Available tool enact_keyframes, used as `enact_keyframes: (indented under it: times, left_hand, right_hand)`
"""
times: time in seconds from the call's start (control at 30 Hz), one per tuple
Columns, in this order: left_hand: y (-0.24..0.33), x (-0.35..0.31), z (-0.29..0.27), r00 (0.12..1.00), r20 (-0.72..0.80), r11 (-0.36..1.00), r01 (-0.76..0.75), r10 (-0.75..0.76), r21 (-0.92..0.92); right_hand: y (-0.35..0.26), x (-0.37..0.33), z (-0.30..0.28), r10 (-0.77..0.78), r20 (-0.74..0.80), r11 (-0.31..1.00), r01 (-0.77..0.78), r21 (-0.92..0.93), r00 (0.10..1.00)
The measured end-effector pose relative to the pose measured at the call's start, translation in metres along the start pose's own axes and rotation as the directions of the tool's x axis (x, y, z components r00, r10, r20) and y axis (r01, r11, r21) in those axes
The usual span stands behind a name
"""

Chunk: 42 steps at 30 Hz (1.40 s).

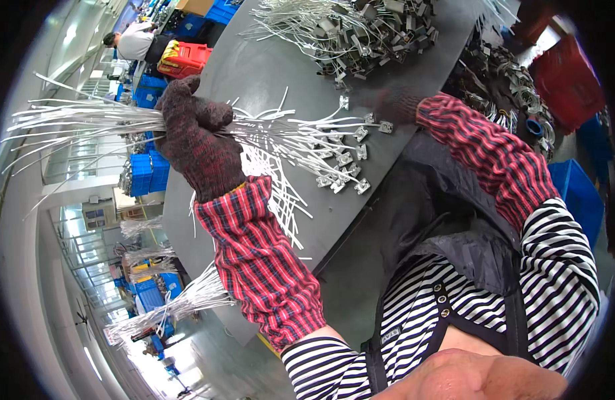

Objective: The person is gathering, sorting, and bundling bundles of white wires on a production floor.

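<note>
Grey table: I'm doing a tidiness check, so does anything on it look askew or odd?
The far heap of wired parts looks jumbled, lying every which way, unlike the white wire bundle in the left hand, whose connectors gather at one end. No damage shows.

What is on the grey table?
Loose white wires and a heap of wires with metal parts; the left hand holds a wire bundle partly across it. What lies under the left plaid sleeve cannot be seen.

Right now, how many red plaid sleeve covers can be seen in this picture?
2. The left sleeve cover is on the forearm behind the left hand, which grips a white wire bundle; the right sleeve cover is behind the blurred right hand.
</note>
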<state>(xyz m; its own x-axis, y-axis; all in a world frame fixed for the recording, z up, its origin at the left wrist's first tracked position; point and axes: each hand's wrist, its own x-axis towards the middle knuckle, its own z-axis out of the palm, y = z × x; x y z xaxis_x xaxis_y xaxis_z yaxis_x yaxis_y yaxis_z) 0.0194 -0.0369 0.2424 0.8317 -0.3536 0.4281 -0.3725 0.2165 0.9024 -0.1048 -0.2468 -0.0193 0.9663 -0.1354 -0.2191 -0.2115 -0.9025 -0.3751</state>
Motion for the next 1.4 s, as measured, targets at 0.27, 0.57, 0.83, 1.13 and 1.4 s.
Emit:
enact_keyframes:
  times: [0.27,0.57,0.83,1.13,1.4]
  left_hand:
    - [0.012,-0.006,-0.004,0.987,0.121,0.988,-0.121,0.109,0.1]
    - [0.016,-0.006,0.007,0.996,-0.06,0.998,0.065,-0.064,0.008]
    - [0.017,-0.01,0.039,0.997,0.076,0.998,-0.038,0.034,0.048]
    - [0.003,-0.009,0.045,0.986,0.163,0.988,0.011,0.014,-0.153]
    - [-0.011,-0.004,0.043,0.975,0.221,0.977,0.045,0.003,-0.209]
  right_hand:
    - [-0.008,0.043,0.004,-0.002,0.0,0.988,0.002,-0.157,1.0]
    - [-0.036,0.045,-0.009,-0.053,-0.141,0.772,0.13,0.623,0.989]
    - [-0.165,-0.005,-0.119,-0.244,-0.495,0.505,0.545,0.669,0.834]
    - [-0.142,0.012,-0.108,-0.34,-0.383,0.328,0.49,0.808,0.859]
    - [-0.012,-0.048,-0.007,-0.204,-0.534,0.979,0.158,-0.131,0.821]
